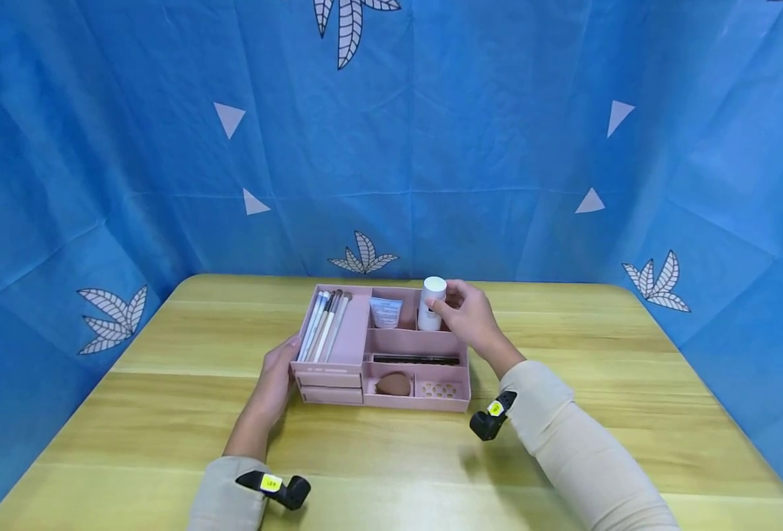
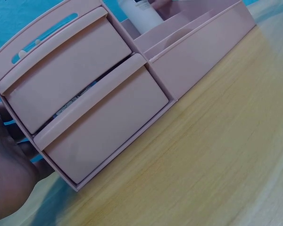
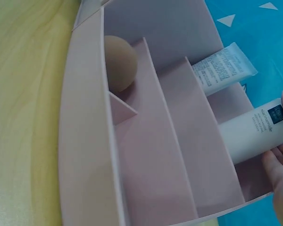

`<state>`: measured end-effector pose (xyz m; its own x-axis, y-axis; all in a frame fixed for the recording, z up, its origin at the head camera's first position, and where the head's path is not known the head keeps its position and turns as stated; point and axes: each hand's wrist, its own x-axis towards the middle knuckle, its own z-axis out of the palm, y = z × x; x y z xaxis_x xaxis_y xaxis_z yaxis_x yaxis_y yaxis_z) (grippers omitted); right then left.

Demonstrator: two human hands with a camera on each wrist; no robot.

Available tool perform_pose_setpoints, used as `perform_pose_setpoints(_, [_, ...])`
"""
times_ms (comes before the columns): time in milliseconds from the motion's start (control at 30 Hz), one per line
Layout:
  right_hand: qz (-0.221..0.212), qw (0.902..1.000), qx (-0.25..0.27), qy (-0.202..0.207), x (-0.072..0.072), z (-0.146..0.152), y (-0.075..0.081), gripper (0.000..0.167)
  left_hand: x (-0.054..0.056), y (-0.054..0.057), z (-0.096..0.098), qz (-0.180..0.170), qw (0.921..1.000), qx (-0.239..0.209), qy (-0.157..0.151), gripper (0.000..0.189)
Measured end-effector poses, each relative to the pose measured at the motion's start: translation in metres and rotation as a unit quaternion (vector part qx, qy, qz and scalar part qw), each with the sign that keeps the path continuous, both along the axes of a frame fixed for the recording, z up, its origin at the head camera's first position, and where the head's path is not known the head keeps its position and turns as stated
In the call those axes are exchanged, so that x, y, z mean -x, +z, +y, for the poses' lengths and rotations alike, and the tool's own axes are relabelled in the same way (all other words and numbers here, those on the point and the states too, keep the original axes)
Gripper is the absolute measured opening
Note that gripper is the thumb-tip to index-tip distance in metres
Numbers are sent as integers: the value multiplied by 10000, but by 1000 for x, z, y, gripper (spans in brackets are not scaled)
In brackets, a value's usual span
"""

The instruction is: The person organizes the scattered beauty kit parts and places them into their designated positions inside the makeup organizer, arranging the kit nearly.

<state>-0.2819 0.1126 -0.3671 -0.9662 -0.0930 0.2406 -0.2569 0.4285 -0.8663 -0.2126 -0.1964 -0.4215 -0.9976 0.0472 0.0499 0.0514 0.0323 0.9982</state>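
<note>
A pink desktop organizer (image 1: 348, 335) lies on the wooden table. My right hand (image 1: 473, 317) grips a white bottle (image 1: 430, 317) between thumb and fingers. The bottle's lower end is inside the back right compartment, and the right wrist view shows dark print on its label. Beside it, in the neighbouring compartment, stands a pale squeeze tube (image 3: 225, 69). My left hand (image 1: 277, 376) rests against the organizer's left side; in the left wrist view its fingers (image 2: 26, 149) reach along that wall, their tips hidden.
Several makeup brushes (image 1: 325, 324) lie in the organizer's left section, above two closed drawers (image 2: 104, 127). Dark slim pencils (image 1: 416, 360) lie in the middle slot. A brown makeup sponge (image 1: 394, 383) sits in a front compartment. A blue patterned curtain (image 1: 431, 147) hangs behind the table (image 1: 564, 413).
</note>
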Motion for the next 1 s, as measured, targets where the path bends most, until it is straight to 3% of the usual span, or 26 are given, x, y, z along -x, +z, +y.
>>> perform_pose_setpoints(500, [20, 9988, -428, -216, -2, -5, -7, 39, 3, -2, -1, -42, 10000, -74, 0, 51])
perform_pose_setpoints(1000, [-57, 9985, -535, -137, 0, -1, -7, 43, 2, -1, 0, 35, 10000, -48, -15, 52])
